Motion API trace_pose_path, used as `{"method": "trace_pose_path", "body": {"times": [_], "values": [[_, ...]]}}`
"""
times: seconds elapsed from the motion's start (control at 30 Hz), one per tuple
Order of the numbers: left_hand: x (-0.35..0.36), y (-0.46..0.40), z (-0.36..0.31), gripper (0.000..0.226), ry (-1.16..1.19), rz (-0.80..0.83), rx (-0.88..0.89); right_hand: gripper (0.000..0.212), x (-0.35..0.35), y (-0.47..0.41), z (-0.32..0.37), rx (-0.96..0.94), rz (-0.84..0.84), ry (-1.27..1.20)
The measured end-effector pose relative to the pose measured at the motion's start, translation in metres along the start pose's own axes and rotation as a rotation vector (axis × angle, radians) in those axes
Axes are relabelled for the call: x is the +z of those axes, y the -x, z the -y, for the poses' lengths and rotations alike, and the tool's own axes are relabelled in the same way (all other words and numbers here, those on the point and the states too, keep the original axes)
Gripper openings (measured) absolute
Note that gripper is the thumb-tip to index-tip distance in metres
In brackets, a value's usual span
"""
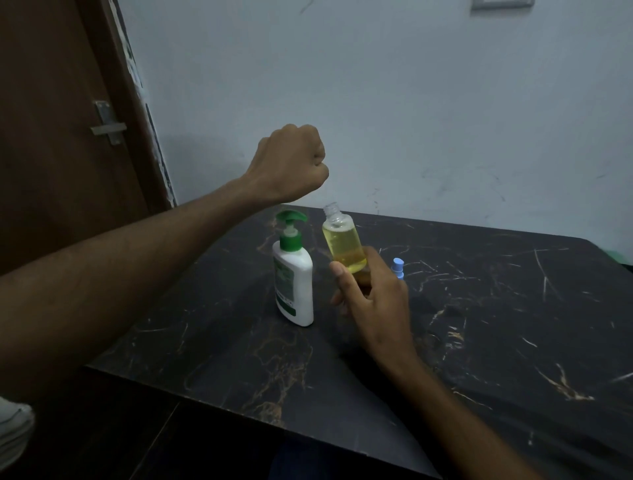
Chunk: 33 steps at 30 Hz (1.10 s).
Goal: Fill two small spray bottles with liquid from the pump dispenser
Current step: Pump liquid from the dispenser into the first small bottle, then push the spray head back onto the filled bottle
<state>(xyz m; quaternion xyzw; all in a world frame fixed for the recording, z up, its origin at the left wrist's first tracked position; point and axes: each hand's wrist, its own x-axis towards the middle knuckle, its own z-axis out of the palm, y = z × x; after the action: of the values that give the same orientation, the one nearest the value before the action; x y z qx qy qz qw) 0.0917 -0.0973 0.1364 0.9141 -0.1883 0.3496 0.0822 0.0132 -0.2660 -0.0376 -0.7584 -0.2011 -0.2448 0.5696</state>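
Above the dark counter (479,325), the right hand (373,301) grips an uncapped spray bottle (343,245) nearly full of yellow liquid beside the pump dispenser (294,281) — the left hand (291,161) is fisted, contents hidden — while the second bottle (398,269) behind looks capped, fill level indeterminate.

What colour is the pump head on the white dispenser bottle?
Green; the pump head shows clearly in the head view.

Table (479,308): black marble-look top with gold and white veins.
Wall (376,102): pale, scuffed, directly behind the table.
Door (51,137): brown, left of the table.
Latch (108,126): grey metal, on the door.
Switch plate (501,4): on the wall, high above the table.
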Motion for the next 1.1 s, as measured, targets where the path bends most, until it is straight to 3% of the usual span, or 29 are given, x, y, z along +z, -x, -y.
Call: {"method": "trace_pose_path", "body": {"times": [0.07, 0.17, 0.23, 0.33, 0.5, 0.77, 0.9, 1.0, 1.1], "values": [[-0.007, 0.001, 0.002, 0.035, 0.054, -0.05, -0.023, 0.025, -0.001, 0.0, 0.003, 0.004, -0.007, -0.014], [-0.023, 0.014, 0.003, 0.064, 0.12, -0.162, -0.047, 0.024, -0.003, 0.001, 0.009, 0.007, -0.028, -0.063], [-0.035, 0.036, -0.008, 0.065, 0.161, -0.217, -0.031, 0.024, -0.004, 0.002, 0.012, 0.003, -0.039, -0.087], [-0.04, 0.084, -0.035, 0.056, 0.278, -0.164, -0.056, 0.026, -0.005, 0.003, 0.018, -0.002, -0.035, -0.105], [-0.023, 0.143, -0.069, 0.084, 0.334, -0.009, -0.219, 0.035, -0.009, 0.003, 0.028, -0.07, 0.036, -0.145], [-0.016, 0.165, -0.065, 0.04, 0.581, 0.002, -0.297, 0.025, -0.016, 0.013, 0.037, -0.124, 0.239, 0.063], [-0.005, 0.187, -0.065, 0.035, 0.658, 0.079, -0.35, 0.044, -0.036, 0.034, 0.033, -0.086, 0.313, 0.331], [0.01, 0.204, -0.067, 0.032, 0.684, 0.122, -0.381, 0.052, -0.066, 0.061, 0.029, -0.068, 0.246, 0.502], [0.026, 0.216, -0.073, 0.029, 0.718, 0.187, -0.392, 0.027, -0.102, 0.086, 0.028, 0.006, 0.106, 0.516]]}}
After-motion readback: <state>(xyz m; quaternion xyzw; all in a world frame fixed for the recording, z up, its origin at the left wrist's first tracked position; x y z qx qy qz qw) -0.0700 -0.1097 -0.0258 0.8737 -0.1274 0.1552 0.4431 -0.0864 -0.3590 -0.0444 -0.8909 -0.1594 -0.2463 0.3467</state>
